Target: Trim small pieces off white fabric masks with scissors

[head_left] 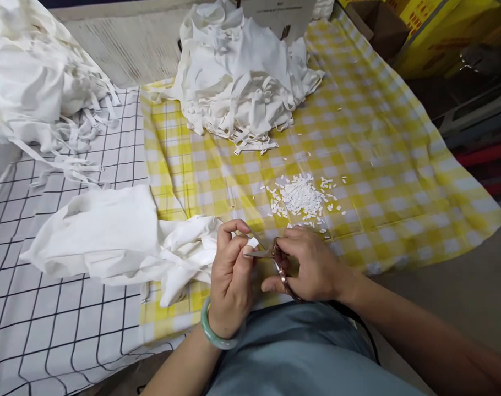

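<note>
My left hand (233, 275), with a green bangle on its wrist, is closed on a white garment (110, 234) that trails off to the left over the table. A small white end of it (253, 242) sticks out between thumb and fingers. In my right hand (310, 264) is a pair of scissors (280, 269), fingers through the handles. The scissor blades are spread apart and lie around the white end, close to my left fingertips. Just beyond my hands, a heap of small white snippets (302, 197) rests on the yellow checked cloth (382, 181).
A big pile of white garments with straps (242, 77) stands at the back middle. Another white pile (31, 77) is at the far left, on a white cloth with black grid lines (69, 324). Behind stands a pale panel (130, 44); yellow packages (444, 38) sit at the back right.
</note>
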Demonstrator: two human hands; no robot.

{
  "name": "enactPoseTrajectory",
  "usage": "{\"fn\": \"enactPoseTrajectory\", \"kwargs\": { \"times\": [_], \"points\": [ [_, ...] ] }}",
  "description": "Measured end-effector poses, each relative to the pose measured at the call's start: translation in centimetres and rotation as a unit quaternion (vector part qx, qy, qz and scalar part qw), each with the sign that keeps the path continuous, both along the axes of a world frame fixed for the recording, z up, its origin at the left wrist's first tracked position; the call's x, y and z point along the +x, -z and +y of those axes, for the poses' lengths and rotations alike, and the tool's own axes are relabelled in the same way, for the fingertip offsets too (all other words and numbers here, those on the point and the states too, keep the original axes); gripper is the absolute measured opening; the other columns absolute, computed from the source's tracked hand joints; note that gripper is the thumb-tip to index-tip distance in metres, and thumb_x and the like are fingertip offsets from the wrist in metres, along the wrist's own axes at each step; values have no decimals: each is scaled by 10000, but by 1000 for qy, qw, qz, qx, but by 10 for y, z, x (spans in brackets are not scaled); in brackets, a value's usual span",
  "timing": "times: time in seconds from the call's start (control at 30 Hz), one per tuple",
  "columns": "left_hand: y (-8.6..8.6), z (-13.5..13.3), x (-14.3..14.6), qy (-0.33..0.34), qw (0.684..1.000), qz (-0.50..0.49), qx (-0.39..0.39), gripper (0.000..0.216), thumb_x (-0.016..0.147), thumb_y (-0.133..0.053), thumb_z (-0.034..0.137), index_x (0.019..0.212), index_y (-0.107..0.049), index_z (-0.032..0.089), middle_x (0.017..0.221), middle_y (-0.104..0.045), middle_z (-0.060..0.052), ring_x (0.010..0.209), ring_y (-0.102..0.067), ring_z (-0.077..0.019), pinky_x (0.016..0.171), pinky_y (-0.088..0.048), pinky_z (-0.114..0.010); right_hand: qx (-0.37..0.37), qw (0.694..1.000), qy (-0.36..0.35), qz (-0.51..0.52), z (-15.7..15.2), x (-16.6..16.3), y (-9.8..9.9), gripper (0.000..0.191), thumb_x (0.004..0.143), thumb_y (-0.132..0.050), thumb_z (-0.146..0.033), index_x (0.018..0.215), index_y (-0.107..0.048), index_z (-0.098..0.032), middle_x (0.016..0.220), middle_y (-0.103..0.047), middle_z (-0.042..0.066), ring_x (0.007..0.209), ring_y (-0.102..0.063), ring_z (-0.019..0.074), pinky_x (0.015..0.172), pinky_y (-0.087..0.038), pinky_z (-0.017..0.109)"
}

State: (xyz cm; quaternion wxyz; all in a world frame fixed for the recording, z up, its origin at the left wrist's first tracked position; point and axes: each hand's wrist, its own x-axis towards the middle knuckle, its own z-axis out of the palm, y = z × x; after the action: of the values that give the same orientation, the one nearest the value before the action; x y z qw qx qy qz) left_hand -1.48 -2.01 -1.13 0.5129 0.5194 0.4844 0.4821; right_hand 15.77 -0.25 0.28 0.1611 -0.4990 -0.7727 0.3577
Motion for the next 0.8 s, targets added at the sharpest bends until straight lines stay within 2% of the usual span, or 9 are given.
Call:
{"fn": "enactPoseTrajectory", "kwargs": {
  "times": [0.2, 0.43, 0.57, 0.8],
  "points": [
    [3, 0, 2, 0, 999, 29, 28, 263, 994, -409, 259, 811, -585, 194, 1095, -460, -81, 1092, -451, -229, 925, -427, -354, 21, 1000, 6, 13, 0, -2, 1, 521, 721, -705, -660, 603, -511, -192, 588, -557, 1, 583, -480, 145, 614, -335, 289],
    [6, -1, 2, 15, 999, 41, 32, 282, 999, -386, 293, 817, -578, 195, 1127, -454, -90, 1080, -458, -237, 890, -449, -354, 48, 998, 17, 30, -1, -4, 3, 517, 717, -719, -652, 595, -513, -194, 565, -549, -5, 554, -470, 135, 577, -339, 279],
    [6, -1, 3, 10, 998, 48, 43, 301, 998, -389, 311, 796, -584, 200, 1078, -473, -90, 1095, -448, -250, 857, -456, -351, 47, 998, 18, 33, -1, -4, 3, 513, 719, -719, -649, 592, -508, -199, 554, -549, -6, 550, -469, 135, 582, -346, 279],
    [4, 0, 6, -1, 997, 48, 56, 298, 995, -408, 276, 765, -582, 202, 958, -502, -82, 1142, -437, -252, 961, -415, -392, 52, 998, 27, 30, -3, -4, 4, 525, 725, -709, -652, 575, -506, -192, 536, -517, -13, 530, -439, 122, 558, -319, 267]
  ]
}}
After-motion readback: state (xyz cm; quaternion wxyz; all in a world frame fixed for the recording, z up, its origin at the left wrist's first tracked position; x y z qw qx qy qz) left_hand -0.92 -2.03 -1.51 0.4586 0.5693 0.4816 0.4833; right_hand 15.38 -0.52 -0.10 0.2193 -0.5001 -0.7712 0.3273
